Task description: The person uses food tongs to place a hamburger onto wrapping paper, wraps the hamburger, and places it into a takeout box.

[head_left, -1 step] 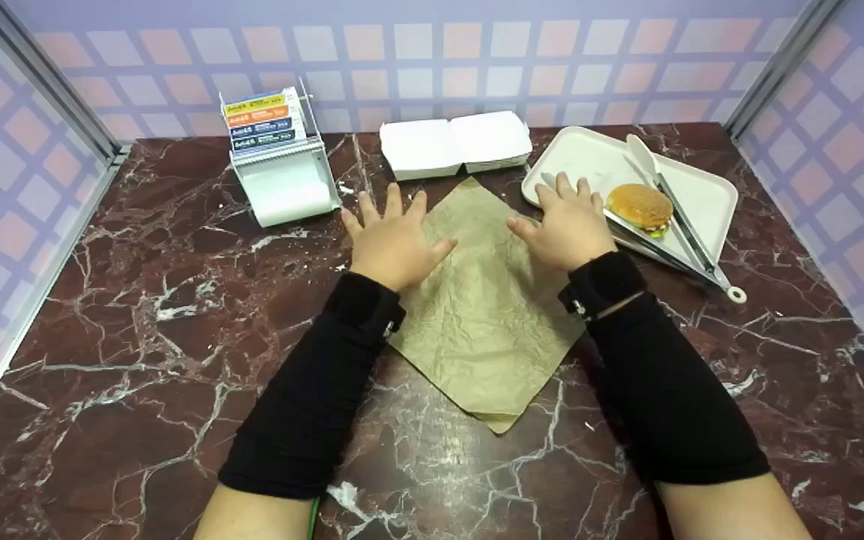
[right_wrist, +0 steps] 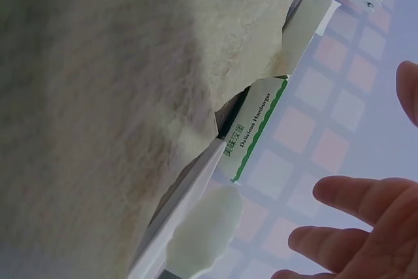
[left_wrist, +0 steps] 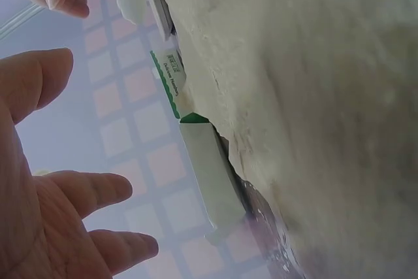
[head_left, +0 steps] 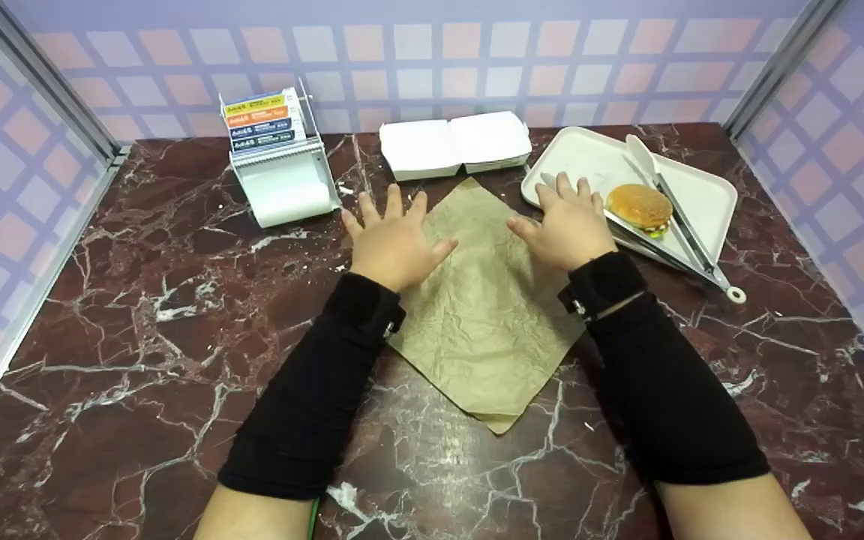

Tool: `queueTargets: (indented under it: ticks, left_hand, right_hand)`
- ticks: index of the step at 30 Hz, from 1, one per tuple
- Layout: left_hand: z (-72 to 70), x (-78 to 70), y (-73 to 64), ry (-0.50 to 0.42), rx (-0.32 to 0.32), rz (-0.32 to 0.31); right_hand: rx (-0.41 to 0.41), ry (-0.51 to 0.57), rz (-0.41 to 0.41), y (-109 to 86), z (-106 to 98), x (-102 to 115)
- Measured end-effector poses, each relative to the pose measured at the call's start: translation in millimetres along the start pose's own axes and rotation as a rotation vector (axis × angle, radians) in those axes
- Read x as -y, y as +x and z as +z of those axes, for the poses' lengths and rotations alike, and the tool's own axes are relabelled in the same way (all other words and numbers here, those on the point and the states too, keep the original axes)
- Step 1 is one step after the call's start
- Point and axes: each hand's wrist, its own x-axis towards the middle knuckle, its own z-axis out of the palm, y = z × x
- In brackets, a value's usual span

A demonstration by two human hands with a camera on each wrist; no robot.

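A crinkled sheet of brown paper (head_left: 484,337) lies flat on the marbled table, one corner toward the person. Over its left side is my left hand (head_left: 396,244), fingers spread and holding nothing. My right hand (head_left: 571,229) is over the paper's right side, also with spread fingers and nothing held; its fingertips overlap the tray's near left edge in the head view. Both wrist views show the palms and fingers (left_wrist: 85,191) raised clear of the paper. On the white tray (head_left: 709,184) sits a hamburger (head_left: 640,206) between the arms of a pair of tongs (head_left: 687,225).
Behind the paper stands an unfolded white hamburger box (head_left: 454,144); green-edged print shows on its side (right_wrist: 255,122) in the right wrist view. At the back left is a holder with several coloured small boxes (head_left: 263,120) and a white roll (head_left: 286,199). Tiled-pattern walls enclose the table.
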Motion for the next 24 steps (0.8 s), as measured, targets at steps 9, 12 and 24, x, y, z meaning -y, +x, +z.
queueTargets:
  ticks: [9, 12, 24]
  left_hand:
    - [-3.1, -8.3, -18.8, 0.038, 0.046, 0.053]
    - [-4.4, -11.8, -34.0, 0.070, 0.118, 0.104]
    - [1.6, 6.5, -58.9, 0.183, 0.293, 0.131]
  right_hand:
    - [0.007, 0.105, 0.029, -4.6, -13, -3]
    - [-0.025, 0.144, 0.055, -10.0, -27, -12]
    - [-0.134, 0.073, 0.101, -42.7, -62, -96]
